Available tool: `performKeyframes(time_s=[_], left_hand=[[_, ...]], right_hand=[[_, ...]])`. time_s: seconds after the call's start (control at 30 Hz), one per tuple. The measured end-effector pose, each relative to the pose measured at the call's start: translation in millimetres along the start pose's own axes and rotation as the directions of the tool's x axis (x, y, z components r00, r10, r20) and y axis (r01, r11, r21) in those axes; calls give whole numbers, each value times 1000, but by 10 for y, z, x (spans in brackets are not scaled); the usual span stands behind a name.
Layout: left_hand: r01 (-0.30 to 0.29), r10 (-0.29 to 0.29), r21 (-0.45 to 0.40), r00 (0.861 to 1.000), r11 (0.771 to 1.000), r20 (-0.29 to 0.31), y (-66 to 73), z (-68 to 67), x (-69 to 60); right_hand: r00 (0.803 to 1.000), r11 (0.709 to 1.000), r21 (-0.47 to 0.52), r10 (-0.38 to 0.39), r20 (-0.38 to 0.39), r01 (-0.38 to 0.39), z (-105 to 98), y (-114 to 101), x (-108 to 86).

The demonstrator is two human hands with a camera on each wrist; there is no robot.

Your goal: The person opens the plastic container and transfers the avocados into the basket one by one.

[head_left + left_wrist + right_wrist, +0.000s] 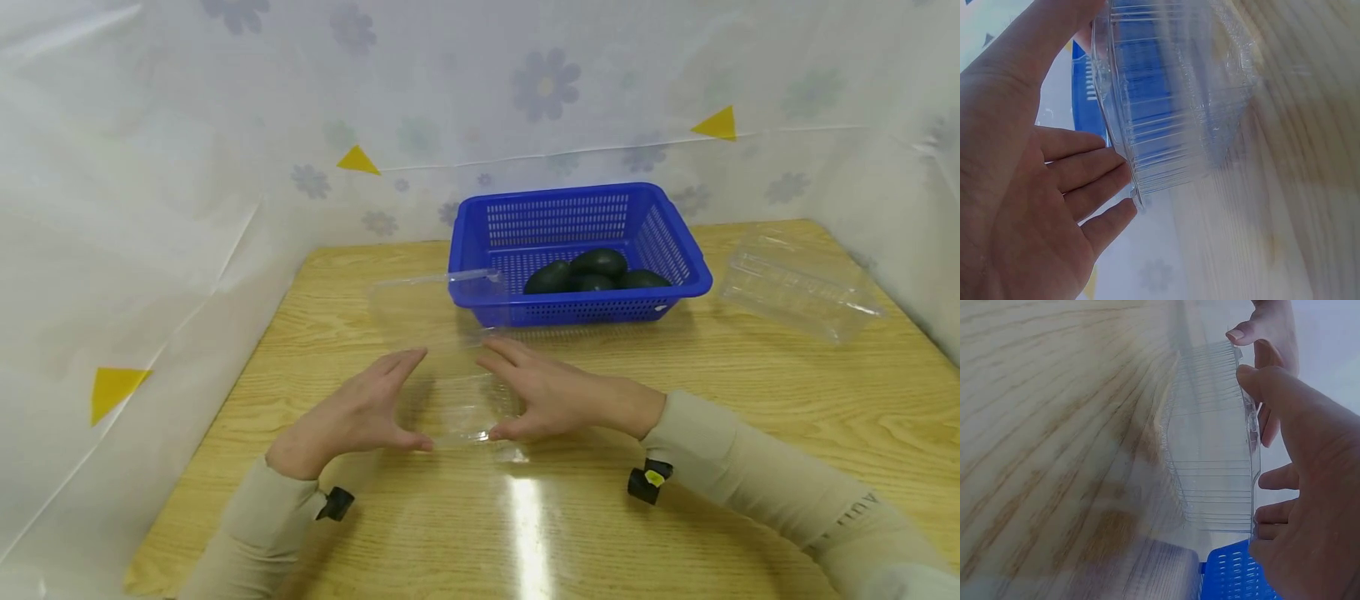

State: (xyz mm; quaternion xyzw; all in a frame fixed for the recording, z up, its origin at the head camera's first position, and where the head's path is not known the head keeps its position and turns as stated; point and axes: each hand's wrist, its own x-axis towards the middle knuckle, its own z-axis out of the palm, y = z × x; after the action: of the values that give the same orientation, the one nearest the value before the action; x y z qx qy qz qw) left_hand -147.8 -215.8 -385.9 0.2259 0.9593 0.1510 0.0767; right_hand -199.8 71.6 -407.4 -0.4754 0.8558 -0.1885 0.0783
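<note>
A clear plastic clamshell container stands on the table in front of me, its lid raised on the far side, partly over the basket's near left corner. On its left is my left hand; in the left wrist view its outstretched fingers touch the rim. My right hand is at the right side, thumb and fingers spread along the rim in the right wrist view. Neither hand's fingers are curled round the container. Several dark green avocados lie in the blue basket behind it.
Another clear plastic container sits at the table's right side, beside the basket. White flower-patterned sheeting walls off the back and sides, with yellow triangles stuck on it. The table has a wood-grain top.
</note>
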Motion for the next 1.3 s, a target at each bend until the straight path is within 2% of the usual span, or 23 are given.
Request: performKeyframes(time_s=[0.23, 0.73, 1.3], left_hand=[[42, -42, -8, 999, 999, -5, -74, -12, -70], [65, -64, 7, 997, 998, -44, -225, -42, -193], [107, -106, 17, 993, 994, -57, -334, -87, -265]], right_hand=[[1000, 1000, -6, -10, 23, 10, 12, -34, 141], [997, 999, 29, -27, 70, 25, 22, -63, 421], [990, 1000, 1, -20, 143, 20, 2, -91, 681]])
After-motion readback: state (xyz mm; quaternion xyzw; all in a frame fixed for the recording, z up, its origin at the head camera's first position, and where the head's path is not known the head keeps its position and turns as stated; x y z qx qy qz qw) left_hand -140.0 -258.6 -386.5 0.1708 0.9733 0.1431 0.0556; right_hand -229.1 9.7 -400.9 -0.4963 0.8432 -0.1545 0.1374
